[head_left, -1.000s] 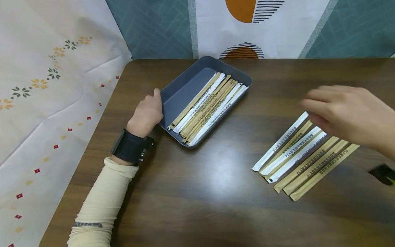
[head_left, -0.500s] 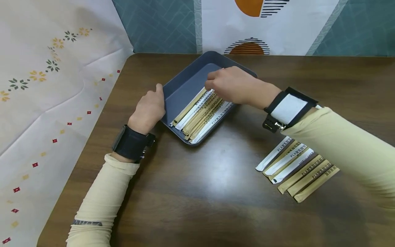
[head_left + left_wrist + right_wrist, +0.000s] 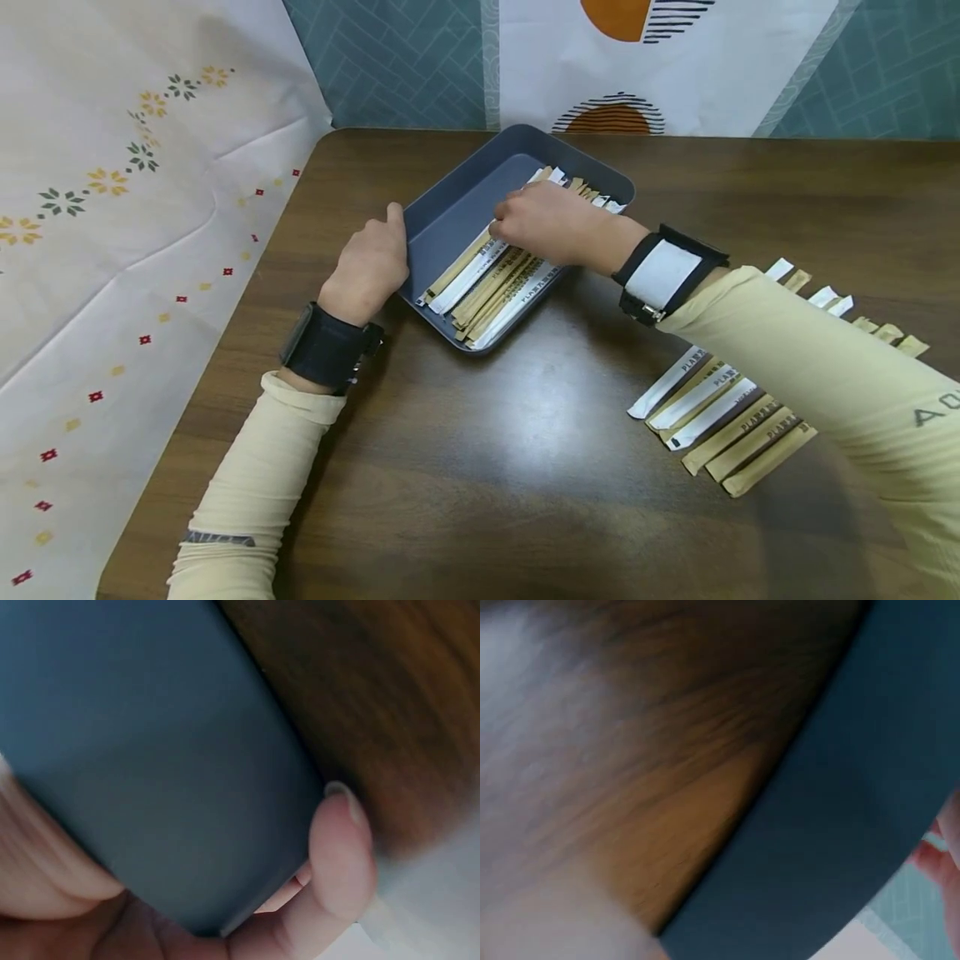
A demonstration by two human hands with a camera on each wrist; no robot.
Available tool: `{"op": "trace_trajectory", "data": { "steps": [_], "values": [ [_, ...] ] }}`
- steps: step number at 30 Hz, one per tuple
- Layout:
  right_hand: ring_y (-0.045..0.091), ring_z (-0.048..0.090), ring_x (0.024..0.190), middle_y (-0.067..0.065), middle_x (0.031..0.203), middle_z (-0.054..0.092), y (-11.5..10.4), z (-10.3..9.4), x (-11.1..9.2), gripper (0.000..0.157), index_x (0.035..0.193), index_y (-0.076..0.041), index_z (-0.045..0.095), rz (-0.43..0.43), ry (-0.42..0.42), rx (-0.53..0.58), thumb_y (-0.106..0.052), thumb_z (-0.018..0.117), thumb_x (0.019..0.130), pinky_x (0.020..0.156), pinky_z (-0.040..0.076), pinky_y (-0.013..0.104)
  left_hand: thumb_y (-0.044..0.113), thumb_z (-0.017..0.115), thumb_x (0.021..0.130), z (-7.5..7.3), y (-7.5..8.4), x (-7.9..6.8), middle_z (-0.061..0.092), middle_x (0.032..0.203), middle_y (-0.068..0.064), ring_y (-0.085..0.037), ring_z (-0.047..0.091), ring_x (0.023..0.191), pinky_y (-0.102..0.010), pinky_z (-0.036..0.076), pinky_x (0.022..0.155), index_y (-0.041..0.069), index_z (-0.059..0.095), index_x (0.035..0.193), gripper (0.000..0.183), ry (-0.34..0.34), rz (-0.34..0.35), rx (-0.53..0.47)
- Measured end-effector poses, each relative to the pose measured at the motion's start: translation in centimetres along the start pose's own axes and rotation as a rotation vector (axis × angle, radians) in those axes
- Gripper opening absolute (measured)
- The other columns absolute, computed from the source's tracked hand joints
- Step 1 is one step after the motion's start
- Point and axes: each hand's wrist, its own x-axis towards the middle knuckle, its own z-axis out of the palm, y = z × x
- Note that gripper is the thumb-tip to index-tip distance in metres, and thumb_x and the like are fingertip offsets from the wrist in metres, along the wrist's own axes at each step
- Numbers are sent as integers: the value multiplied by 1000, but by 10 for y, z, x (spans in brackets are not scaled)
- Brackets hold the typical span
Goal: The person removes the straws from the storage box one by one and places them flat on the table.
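Note:
In the head view a grey-blue tray point(image 3: 457, 187) holds brown and white paper-wrapped straws point(image 3: 495, 292), lying side by side along its right half. My left hand point(image 3: 367, 267) grips the tray's near left corner, and the left wrist view shows the thumb point(image 3: 341, 855) and fingers curled around that corner. Over the middle of the straws is my right hand point(image 3: 551, 221), its fingers bent down and pinching at a white straw, with the fingertips hidden underneath. A narrow dark gap shows between that white straw and the brown ones beside it.
On the brown wooden table point(image 3: 540, 500) another row of white and brown wrapped straws point(image 3: 720, 417) lies slanted at the right, partly covered by my right sleeve point(image 3: 810, 367). A patterned white cloth point(image 3: 150, 292) borders the table's left edge.
My right hand has come from above the row at the right into the tray, then shifted slightly nearer along the straws. A gap has opened among them. The left hand keeps its grip.

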Motion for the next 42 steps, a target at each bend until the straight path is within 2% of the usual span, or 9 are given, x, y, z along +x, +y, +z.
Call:
{"op": "trace_trajectory", "data": {
  "steps": [6, 12, 16, 19, 22, 28, 35, 40, 42],
  "values": [
    [31, 60, 96, 15, 104, 65, 1, 0, -16, 24, 111, 0, 63, -30, 73, -75, 8, 57, 90, 85, 49, 43, -2, 46, 93, -1, 3, 1, 58, 101, -31, -37, 62, 84, -44, 50, 69, -7, 31, 129, 40, -5, 28, -6],
    [32, 61, 94, 17, 103, 67, -4, -21, -56, 25, 107, 2, 61, -96, 335, -107, 4, 69, 84, 83, 51, 43, -3, 47, 92, -2, 2, -2, 57, 103, -32, -38, 61, 84, -44, 50, 68, -8, 30, 130, 42, -17, 20, -18],
    [33, 61, 85, 17, 95, 66, -6, -25, -111, 11, 104, 4, 59, -145, 498, -100, 3, 57, 92, 70, 51, 45, -4, 49, 92, -1, 3, -3, 57, 106, -33, -38, 61, 86, -45, 50, 69, -8, 29, 131, 44, -27, 13, -23],
    [34, 61, 79, 17, 91, 65, -8, -20, -165, 24, 103, 4, 59, -137, 535, -94, -4, 36, 103, 63, 50, 45, -4, 49, 91, 0, 3, -3, 56, 107, -32, -39, 61, 87, -46, 50, 71, -8, 28, 132, 47, -31, 9, -24],
    [33, 61, 78, 17, 91, 65, -16, -13, -222, 46, 103, 3, 60, -53, 476, -98, -12, 16, 108, 63, 49, 46, -5, 49, 91, 1, 2, -3, 56, 108, -33, -39, 61, 87, -47, 50, 71, -8, 27, 134, 49, -30, 11, -24],
    [34, 58, 69, 18, 85, 63, -36, 5, -302, 54, 98, 4, 62, 127, 419, -123, -16, 13, 108, 60, 45, 46, -4, 50, 91, 0, -1, -3, 56, 108, -35, -41, 61, 88, -48, 50, 72, -9, 27, 134, 49, -17, 21, -16],
    [31, 51, 51, 21, 68, 61, -50, 42, -329, 40, 81, 3, 62, 120, 698, -54, -9, 32, 105, 45, 34, 39, -4, 50, 91, 0, -2, -4, 55, 109, -35, -40, 61, 86, -48, 50, 72, -10, 28, 132, 47, -29, 7, -23],
    [31, 51, 51, 18, 67, 61, -63, 57, -337, 41, 79, 1, 61, 139, 675, -62, -10, 31, 106, 48, 36, 40, -4, 49, 91, 1, 0, -3, 56, 106, -34, -40, 61, 85, -47, 50, 70, -9, 28, 132, 47, -15, 21, -20],
    [31, 53, 57, 17, 73, 62, -70, 59, -339, 45, 82, 2, 62, 168, 606, -49, -12, 26, 107, 64, 44, 31, -4, 49, 91, 0, 1, -2, 57, 105, -34, -40, 62, 85, -47, 50, 70, -9, 28, 132, 46, -11, 27, -13]
  ]
}}
